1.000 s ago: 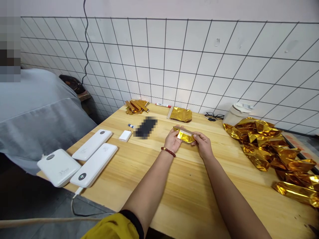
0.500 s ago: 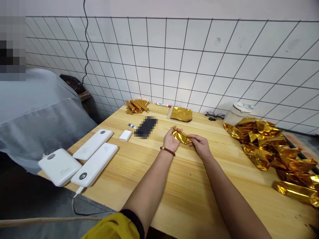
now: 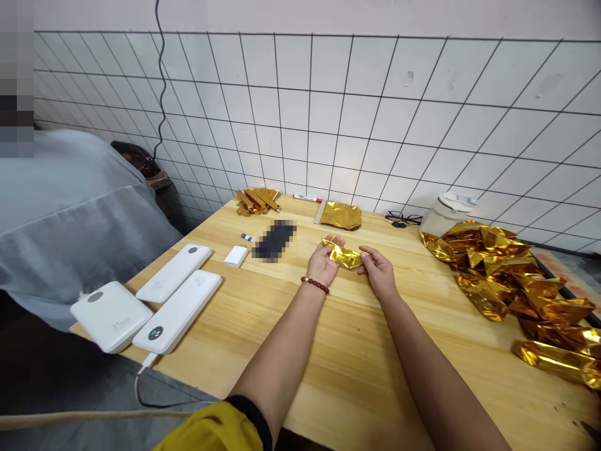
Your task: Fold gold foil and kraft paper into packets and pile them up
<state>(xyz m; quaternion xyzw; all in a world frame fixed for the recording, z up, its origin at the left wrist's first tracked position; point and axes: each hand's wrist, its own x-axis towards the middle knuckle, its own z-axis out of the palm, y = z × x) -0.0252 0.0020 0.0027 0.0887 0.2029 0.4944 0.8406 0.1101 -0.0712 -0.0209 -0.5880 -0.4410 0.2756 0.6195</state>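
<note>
A small sheet of shiny gold foil is stretched between my two hands above the middle of the table. My left hand, palm up with a beaded bracelet at the wrist, grips the foil's left end with the thumb over it. At the other end, the thumb and fingertips of my right hand pinch the foil's edge. Behind my hands lies a flat gold foil packet. A heap of crumpled gold foil spreads along the table's right side.
Folded gold strips, a marker, glasses and a white lidded container line the wall side. A blurred dark object, white charger and white power banks lie left. A person in grey sits beyond.
The foil between my hands has tilted and creased a little, catching more light. My right fingers have shifted slightly to the right along its edge.
</note>
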